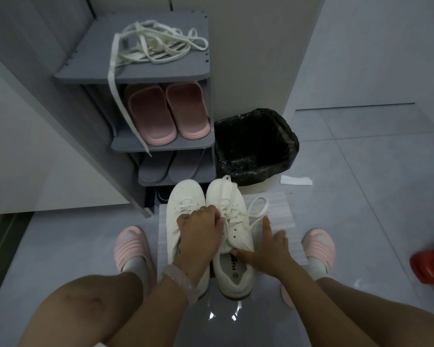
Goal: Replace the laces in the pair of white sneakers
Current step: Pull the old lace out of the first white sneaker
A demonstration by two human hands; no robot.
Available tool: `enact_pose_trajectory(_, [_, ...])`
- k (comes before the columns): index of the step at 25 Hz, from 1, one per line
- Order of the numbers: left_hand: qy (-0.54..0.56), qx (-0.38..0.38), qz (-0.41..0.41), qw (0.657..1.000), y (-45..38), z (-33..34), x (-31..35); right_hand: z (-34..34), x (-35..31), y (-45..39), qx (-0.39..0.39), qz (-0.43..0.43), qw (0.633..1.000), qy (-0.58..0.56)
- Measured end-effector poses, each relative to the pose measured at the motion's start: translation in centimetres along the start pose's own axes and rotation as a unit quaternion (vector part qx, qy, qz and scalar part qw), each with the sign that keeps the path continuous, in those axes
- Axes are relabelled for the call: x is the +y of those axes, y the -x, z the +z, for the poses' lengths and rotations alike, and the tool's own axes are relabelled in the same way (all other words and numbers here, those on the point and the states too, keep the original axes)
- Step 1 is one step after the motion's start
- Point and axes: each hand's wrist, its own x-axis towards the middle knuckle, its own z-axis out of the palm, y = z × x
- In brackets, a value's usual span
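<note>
- knees wide, pink slippers [133, 249] planted either side; leaves the floor in between free as a work spot, handy
- sneakers [186, 209] parked side by side on a white sheet [281, 216] between the feet, toes pointing away, heels toward the body; probably so the eyelets face up and stay in easy reach, and the sheet keeps them off the tile
- right hand [268, 249] flat-ish beside the right sneaker, fingers spread, forefinger pointing away over the sheet, thumb pressed on the collar edge; looks like bracing so the shoe doesn't slide
- left hand [198, 226] reaching across onto the right sneaker's lacing, fingers curled down at the old lace [251, 214]; pinching it by the looks, though fingertips are hidden, so can't tell exactly
- old lace already loose, loop flopped out right over the sheet; so still the unlacing stage, guessing
- bin [256, 146] with black liner just past the toes; good drop spot for the old ones
- rack [135, 71] behind, pink slides [168, 113] on the middle shelf; new laces [158, 46] heaped on top, one end dangling down the front; waiting up there, out of the way
</note>
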Motion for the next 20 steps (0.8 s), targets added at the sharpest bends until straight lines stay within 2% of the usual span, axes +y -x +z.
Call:
enact_pose_trajectory(3, [-0.031,0.005,0.023,0.999,0.0,-0.1,0.2,0.1,-0.2,0.1,0.000,-0.014,1.000,-0.007])
enact_pose_trajectory(5, [-0.045,0.026,0.035,0.998,0.1,-0.8,0.6,-0.4,-1.0,0.4,0.040,-0.084,0.995,-0.031])
enact_pose_trajectory(8, [0.004,0.126,0.035,0.991,-0.2,-2.7,0.6,-2.3,-3.3,0.8,0.130,-0.270,0.952,-0.068])
enact_pose_trajectory(10, [0.078,0.203,0.012,0.976,-0.8,-4.7,0.0,-3.0,-4.1,0.7,0.151,-0.296,0.941,-0.055])
enact_pose_trajectory(11, [0.095,0.209,-0.009,0.973,-1.2,-5.5,-0.6,-3.0,-4.3,0.6,0.154,-0.281,0.946,-0.042])
enact_pose_trajectory(15, [0.091,0.124,-0.088,0.984,-1.2,-6.0,-2.1,-2.5,-4.6,0.6,0.149,-0.212,0.966,0.014])
enact_pose_trajectory(18, [-0.015,0.000,-0.012,1.000,1.0,-3.6,-1.3,-2.1,-5.1,-0.2,0.161,-0.177,0.971,0.007])
enact_pose_trajectory(20, [-0.064,-0.096,0.026,0.993,2.3,-1.2,-1.2,-1.8,-5.8,-0.3,0.167,-0.172,0.971,0.022])
